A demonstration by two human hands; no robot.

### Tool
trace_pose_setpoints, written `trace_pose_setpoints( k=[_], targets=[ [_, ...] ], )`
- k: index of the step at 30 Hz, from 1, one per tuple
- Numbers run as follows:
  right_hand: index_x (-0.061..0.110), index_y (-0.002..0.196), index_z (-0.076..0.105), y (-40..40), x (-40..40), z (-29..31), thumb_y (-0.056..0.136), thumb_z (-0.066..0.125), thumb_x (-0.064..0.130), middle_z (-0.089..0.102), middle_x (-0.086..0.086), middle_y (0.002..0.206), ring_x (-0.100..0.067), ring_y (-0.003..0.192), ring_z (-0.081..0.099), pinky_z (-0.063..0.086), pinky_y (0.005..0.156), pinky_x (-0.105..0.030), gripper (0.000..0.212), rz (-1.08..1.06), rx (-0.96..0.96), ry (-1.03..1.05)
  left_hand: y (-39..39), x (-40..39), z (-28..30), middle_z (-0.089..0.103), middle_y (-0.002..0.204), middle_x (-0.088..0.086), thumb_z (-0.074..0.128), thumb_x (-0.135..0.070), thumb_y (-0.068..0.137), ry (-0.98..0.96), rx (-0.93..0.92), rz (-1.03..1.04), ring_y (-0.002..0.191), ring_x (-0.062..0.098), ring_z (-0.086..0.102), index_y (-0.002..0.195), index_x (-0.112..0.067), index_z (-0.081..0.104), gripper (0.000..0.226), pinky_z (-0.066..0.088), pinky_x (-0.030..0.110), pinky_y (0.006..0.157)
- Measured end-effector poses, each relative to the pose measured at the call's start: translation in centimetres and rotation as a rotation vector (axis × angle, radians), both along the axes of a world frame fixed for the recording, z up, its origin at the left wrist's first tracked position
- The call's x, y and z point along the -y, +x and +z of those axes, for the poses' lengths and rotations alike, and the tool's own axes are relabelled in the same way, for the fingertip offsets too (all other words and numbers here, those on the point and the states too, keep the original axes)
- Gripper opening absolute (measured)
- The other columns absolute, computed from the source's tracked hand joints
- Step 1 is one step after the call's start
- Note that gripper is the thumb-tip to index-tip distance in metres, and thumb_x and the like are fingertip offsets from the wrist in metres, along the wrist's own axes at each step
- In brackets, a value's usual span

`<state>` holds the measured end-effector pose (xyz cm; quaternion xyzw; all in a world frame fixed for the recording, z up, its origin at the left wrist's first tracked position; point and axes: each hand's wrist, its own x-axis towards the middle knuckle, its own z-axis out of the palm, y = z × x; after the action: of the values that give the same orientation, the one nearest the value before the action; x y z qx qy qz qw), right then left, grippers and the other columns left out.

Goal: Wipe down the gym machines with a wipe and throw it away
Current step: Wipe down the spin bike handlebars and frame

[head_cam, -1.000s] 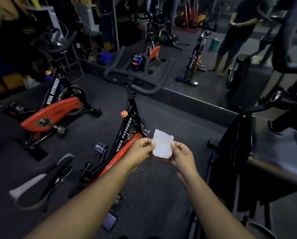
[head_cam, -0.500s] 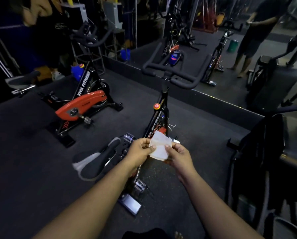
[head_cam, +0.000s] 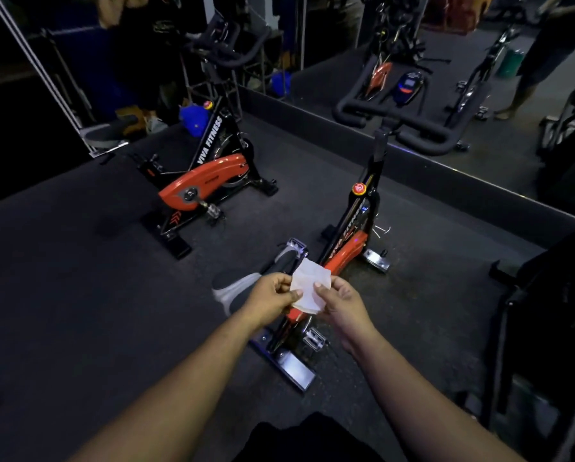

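Note:
A small white folded wipe (head_cam: 309, 286) is held between both hands in front of me. My left hand (head_cam: 272, 300) pinches its left edge and my right hand (head_cam: 344, 303) pinches its right edge. Directly below and ahead stands a black and orange spin bike (head_cam: 349, 241), with its saddle (head_cam: 246, 285) just left of my hands and its black handlebars (head_cam: 392, 125) farther off. My hands are above the bike and do not touch it.
A second black and orange spin bike (head_cam: 206, 175) stands to the left on the dark rubber floor (head_cam: 79, 278). A wall mirror (head_cam: 446, 78) runs behind, reflecting bikes and a standing person. A dark machine (head_cam: 553, 311) fills the right side.
The view has swung left and down, so the near bike now sits under my hands. Both hands keep pinching the wipe and have drawn slightly closer together.

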<state>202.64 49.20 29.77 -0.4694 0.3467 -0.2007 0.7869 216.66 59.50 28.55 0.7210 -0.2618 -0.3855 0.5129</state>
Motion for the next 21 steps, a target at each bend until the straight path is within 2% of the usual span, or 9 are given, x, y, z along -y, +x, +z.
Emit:
trace_pose_setpoints(
  k=[3, 5, 7, 9, 11, 13, 16, 18, 21],
  targets=[
    [0.001, 0.114, 0.066, 2.5, -0.1, -1.7, 0.099, 0.059, 0.005, 0.073, -0.027, 0.109, -0.035, 0.093, 0.069, 0.055, 0.085, -0.046, 0.016, 0.032, -0.044, -0.008, 2.1, -1.0, -1.2, 0.069, 0.082, -0.002, 0.075, -0.008, 0.093, 0.077, 0.121, 0.049, 0.066, 0.0, 0.062, 0.106, -0.009, 0.068, 0.015, 0.049, 0.014, 0.062],
    [-0.001, 0.113, 0.066, 4.0, -0.4, -2.8, 0.1, 0.059, 0.005, 0.073, -0.026, 0.11, -0.032, 0.092, 0.069, 0.055, 0.084, -0.044, 0.016, 0.03, -0.076, -0.023, 3.9, -2.0, -1.9, 0.074, 0.091, -0.003, 0.076, -0.016, 0.093, 0.152, 0.23, 0.065, 0.077, 0.005, 0.066, 0.109, -0.012, 0.073, 0.016, 0.055, 0.022, 0.076],
    [-0.001, 0.112, 0.065, 5.3, -0.7, -4.0, 0.101, 0.059, 0.008, 0.074, -0.022, 0.109, -0.028, 0.091, 0.069, 0.054, 0.087, -0.044, 0.016, 0.027, -0.099, -0.054, 5.7, -3.1, -2.6, 0.075, 0.099, -0.006, 0.076, -0.019, 0.093, 0.218, 0.318, 0.066, 0.083, 0.006, 0.066, 0.108, -0.015, 0.075, 0.015, 0.052, 0.023, 0.082],
    [0.003, 0.11, 0.065, 6.2, -1.0, -4.7, 0.101, 0.061, 0.017, 0.074, -0.02, 0.108, -0.025, 0.091, 0.07, 0.055, 0.091, -0.045, 0.017, 0.027, -0.126, -0.136, 7.3, -4.1, -3.6, 0.074, 0.097, -0.01, 0.076, -0.022, 0.093, 0.27, 0.393, 0.064, 0.079, 0.0, 0.064, 0.104, -0.022, 0.074, 0.011, 0.05, 0.023, 0.079],
    [0.007, 0.107, 0.063, 6.9, -1.1, -5.5, 0.095, 0.062, 0.037, 0.07, -0.022, 0.104, -0.025, 0.088, 0.067, 0.054, 0.09, -0.05, 0.032, 0.026, -0.2, -0.282, 8.7, -5.0, -4.3, 0.071, 0.098, -0.012, 0.074, -0.026, 0.093, 0.327, 0.489, 0.031, 0.08, 0.002, 0.065, 0.105, -0.024, 0.074, 0.012, 0.051, 0.027, 0.078],
    [0.009, 0.1, 0.061, 8.1, -0.9, -6.3, 0.092, 0.059, 0.041, 0.065, -0.022, 0.095, -0.018, 0.08, 0.06, 0.052, 0.08, -0.051, 0.033, 0.012, -0.258, -0.429, 10.8, -5.5, -5.1, 0.068, 0.112, -0.006, 0.072, -0.029, 0.093, 0.368, 0.613, -0.053, 0.098, 0.013, 0.066, 0.115, -0.022, 0.073, 0.022, 0.052, 0.031, 0.086],
    [0.021, 0.105, 0.065, 10.3, -0.8, -6.3, 0.1, 0.056, 0.022, 0.065, 0.006, 0.083, -0.004, 0.074, 0.056, 0.046, 0.069, -0.034, 0.01, 0.0, -0.303, -0.665, 14.0, -5.7, -6.1, 0.055, 0.142, -0.003, 0.065, -0.037, 0.098, 0.453, 0.805, -0.235, 0.131, 0.02, 0.05, 0.139, -0.023, 0.061, 0.043, 0.046, 0.036, 0.103],
    [0.021, 0.124, 0.067, 11.7, -1.0, -6.3, 0.101, 0.054, 0.012, 0.07, 0.013, 0.099, 0.001, 0.084, 0.061, 0.046, 0.075, -0.025, 0.028, 0.0, -0.362, -0.827, 15.6, -5.7, -6.9, 0.036, 0.162, 0.0, 0.058, -0.042, 0.101, 0.496, 0.904, -0.387, 0.148, 0.023, 0.035, 0.154, -0.022, 0.044, 0.059, 0.036, 0.041, 0.116],
    [0.019, 0.142, 0.058, 14.6, -2.1, -8.0, 0.099, 0.052, 0.008, 0.057, 0.003, 0.144, -0.006, 0.134, 0.048, 0.036, 0.112, -0.021, 0.045, 0.045, -0.467, -1.039, 18.8, -5.7, -8.4, -0.001, 0.173, -0.001, 0.043, -0.046, 0.107, 0.571, 0.991, -0.684, 0.159, 0.019, 0.003, 0.165, -0.02, 0.013, 0.071, 0.011, 0.049, 0.126]
  ],
)
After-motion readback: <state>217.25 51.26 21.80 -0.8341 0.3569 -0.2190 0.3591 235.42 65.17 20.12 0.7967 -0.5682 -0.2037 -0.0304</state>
